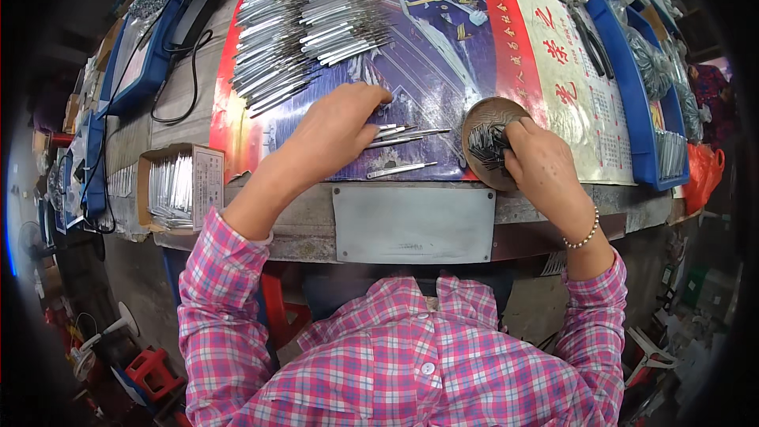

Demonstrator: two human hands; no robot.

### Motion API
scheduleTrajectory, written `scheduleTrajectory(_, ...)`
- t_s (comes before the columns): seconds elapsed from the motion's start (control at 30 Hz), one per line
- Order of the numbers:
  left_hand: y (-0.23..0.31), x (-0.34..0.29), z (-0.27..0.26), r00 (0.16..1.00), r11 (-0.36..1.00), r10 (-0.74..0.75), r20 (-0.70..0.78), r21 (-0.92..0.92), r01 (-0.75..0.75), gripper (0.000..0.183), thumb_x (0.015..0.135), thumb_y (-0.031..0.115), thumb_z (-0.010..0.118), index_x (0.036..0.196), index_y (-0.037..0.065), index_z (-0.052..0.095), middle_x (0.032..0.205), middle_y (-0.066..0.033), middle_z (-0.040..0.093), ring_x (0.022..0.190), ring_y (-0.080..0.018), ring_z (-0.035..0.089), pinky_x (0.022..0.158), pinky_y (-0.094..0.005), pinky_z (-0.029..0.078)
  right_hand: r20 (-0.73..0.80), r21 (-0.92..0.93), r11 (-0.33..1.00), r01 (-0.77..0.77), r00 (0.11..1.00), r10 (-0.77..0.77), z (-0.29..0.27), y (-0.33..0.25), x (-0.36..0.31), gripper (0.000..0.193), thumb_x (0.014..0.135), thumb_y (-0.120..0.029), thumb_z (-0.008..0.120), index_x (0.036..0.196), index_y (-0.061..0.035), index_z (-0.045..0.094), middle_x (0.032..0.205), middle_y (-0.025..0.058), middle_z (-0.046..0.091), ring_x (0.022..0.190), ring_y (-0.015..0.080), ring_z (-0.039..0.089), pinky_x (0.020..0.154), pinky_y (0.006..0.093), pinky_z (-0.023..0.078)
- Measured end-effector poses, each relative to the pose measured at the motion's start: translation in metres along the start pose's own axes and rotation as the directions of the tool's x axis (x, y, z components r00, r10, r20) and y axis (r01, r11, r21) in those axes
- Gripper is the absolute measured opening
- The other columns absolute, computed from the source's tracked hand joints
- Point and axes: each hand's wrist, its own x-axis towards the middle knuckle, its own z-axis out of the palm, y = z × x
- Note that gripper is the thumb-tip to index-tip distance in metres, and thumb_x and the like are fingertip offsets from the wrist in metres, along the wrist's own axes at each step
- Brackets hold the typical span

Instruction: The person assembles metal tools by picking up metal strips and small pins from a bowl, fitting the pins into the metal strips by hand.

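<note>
Here, the right hand [544, 160] — nearly closed — touches pins [484, 142] in the bowl [493, 179]; left of the bowl, near rods [402, 169], the left hand [332, 128] half-curls, what either grips unclear.

glare touches the poster [435, 71]; edges bend, darken.

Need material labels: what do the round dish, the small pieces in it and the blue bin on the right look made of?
Round dish: brown, dull; wood, plastic or tarnished metal, can't tell.
Small pieces: probably metal, smooth finish, judging by bright glints on dark grey.
Blue bin: likely moulded plastic, given its uniform colour.
</note>
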Motion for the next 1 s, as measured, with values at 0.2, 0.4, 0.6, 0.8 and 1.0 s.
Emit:
scheduleTrajectory(0.2, 0.015, -0.002, 0.007, 0.989, 0.913, 0.04, 0.144, 0.396, -0.094, 0.023, 0.075, -0.002, 0.056, 0.097, 0.002, 0.053, 0.089, -0.0147, 0.059, 0.089, -0.0336, 0.057, 0.077, -0.0418, 0.047, -0.095, 0.067, 0.998, 0.01, 0.995, -0.004, -0.001, 0.0, 0.0, 0.008, 0.083, -0.007, 0.058, 0.086, -0.0002, 0.054, 0.08, 0.0182, 0.056, 0.074, 0.0381, 0.058, 0.064, 0.0458, 0.046)
scheduleTrajectory(0.4, 0.0, 0.006, 0.01, 0.988, 0.928, 0.061, 0.14, 0.356, -0.107, 0.02, 0.076, -0.003, 0.053, 0.096, 0.0, 0.05, 0.085, -0.0171, 0.057, 0.082, -0.0344, 0.059, 0.072, -0.0424, 0.048, -0.277, 0.292, 0.955, 0.051, 0.96, 0.034, 0.003, 0.004, -0.001, 0.011, 0.087, -0.009, 0.059, 0.091, 0.0007, 0.061, 0.08, 0.0182, 0.061, 0.073, 0.0354, 0.06, 0.064, 0.0404, 0.047)
scheduleTrajectory(0.6, 0.014, -0.008, -0.024, 0.998, 0.998, -0.008, -0.055, 0.062, 0.011, 0.027, 0.078, -0.004, 0.054, 0.104, -0.001, 0.06, 0.092, -0.016, 0.059, 0.08, -0.0255, 0.062, 0.072, -0.0313, 0.05, -0.13, 0.593, 0.793, -0.142, 0.955, 0.268, 0.004, 0.021, -0.006, 0.015, 0.087, -0.012, 0.065, 0.088, 0.0026, 0.062, 0.062, 0.006, 0.057, 0.055, 0.0107, 0.054, 0.052, 0.0276, 0.043)
scheduleTrajectory(0.8, 0.06, -0.05, -0.007, 0.94, 0.675, -0.337, -0.061, -0.712, 0.196, 0.02, 0.089, -0.004, 0.052, 0.109, -0.004, 0.054, 0.094, -0.0079, 0.059, 0.085, -0.012, 0.06, 0.071, -0.0246, 0.051, 0.063, 0.844, 0.475, -0.248, 0.926, 0.372, -0.001, 0.024, -0.006, 0.014, 0.089, -0.014, 0.065, 0.085, -0.0012, 0.063, 0.065, -0.0008, 0.059, 0.055, 0.0036, 0.051, 0.049, 0.0181, 0.039)
scheduleTrajectory(1.0, 0.098, -0.082, 0.035, 0.926, 0.28, -0.365, 0.096, -0.937, 0.207, 0.019, 0.095, 0.005, 0.053, 0.112, -0.003, 0.054, 0.096, -0.0079, 0.06, 0.082, -0.009, 0.059, 0.068, -0.0216, 0.049, 0.254, 0.954, -0.214, -0.211, 0.947, 0.198, -0.002, -0.007, -0.017, 0.009, 0.09, -0.01, 0.061, 0.093, -0.0023, 0.057, 0.075, 0.0058, 0.064, 0.057, 0.0081, 0.057, 0.051, 0.0193, 0.044)
